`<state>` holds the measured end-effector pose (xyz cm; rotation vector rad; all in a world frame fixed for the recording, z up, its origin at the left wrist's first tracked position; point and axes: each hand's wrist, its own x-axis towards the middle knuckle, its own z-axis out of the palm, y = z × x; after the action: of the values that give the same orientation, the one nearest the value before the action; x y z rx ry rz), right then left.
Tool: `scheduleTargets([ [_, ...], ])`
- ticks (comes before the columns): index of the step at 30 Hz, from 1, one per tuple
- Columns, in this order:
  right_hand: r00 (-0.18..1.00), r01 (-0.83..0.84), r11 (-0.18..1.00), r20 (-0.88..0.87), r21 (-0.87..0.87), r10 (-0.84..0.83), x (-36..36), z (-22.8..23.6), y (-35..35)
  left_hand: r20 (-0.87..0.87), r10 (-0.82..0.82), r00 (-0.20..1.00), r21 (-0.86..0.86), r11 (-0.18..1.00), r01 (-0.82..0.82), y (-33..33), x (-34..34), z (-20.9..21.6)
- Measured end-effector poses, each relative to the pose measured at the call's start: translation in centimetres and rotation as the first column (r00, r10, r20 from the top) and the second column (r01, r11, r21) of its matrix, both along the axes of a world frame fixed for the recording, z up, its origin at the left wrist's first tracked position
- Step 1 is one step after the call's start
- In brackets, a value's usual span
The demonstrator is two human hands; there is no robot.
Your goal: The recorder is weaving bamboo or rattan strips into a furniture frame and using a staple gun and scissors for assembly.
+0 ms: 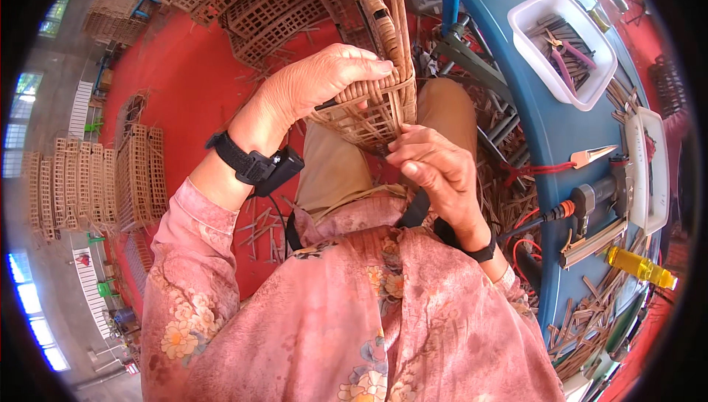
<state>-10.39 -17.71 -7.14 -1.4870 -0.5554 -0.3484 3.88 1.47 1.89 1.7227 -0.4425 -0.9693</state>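
Observation:
A woven rattan piece [366, 123] with an open lattice and a thick wrapped rim rests over my lap, its long side reaching away toward the top of the view. My left hand [324, 81] grips its rim from the left, thumb laid over the wrapped edge. At the lower right corner of the weave my right hand [436, 170] has its fingers pinched together against the lattice. Whatever lies between those fingertips is too small to make out. Rattan strands [397, 11] stand up along the rim.
To the right, a blue table [527, 136] carries a white tray [522, 33] with pliers, a second white tray [636, 181], a pneumatic stapler [590, 199], a pointed blade [594, 155] and a yellow bottle [641, 268]. Woven panels [74, 181] stand stacked at left. Rattan scraps litter the red floor [188, 70].

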Motion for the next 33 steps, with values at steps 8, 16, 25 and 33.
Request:
scheduleTargets([
  [8, 0.967, 0.203, 0.924, 0.213, -0.324, -0.138, 0.6, -1.4, 0.6, 0.78, -0.177, 0.6, 0.281, 0.956, -0.084, -1.2, -2.7, 0.1],
  [16, 0.957, 0.235, 0.895, 0.251, -0.379, -0.146, 0.1, -0.7, 0.9, 0.914, -0.12, 0.387, 0.2, 0.964, -0.174, -1.2, -3.1, -1.1],
  [25, 0.961, 0.225, 0.92, 0.229, -0.322, -0.155, -0.2, 0.1, 0.8, 0.517, 0.001, 0.856, 0.08, 0.996, -0.049, -0.2, -2.0, -0.4],
  [33, 0.946, 0.23, 0.972, -0.246, 0.04, -0.213, 0.0, -0.8, 1.5, 0.219, 0.008, 0.976, -0.034, 0.999, 0.0, 0.0, -0.9, 0.1],
])
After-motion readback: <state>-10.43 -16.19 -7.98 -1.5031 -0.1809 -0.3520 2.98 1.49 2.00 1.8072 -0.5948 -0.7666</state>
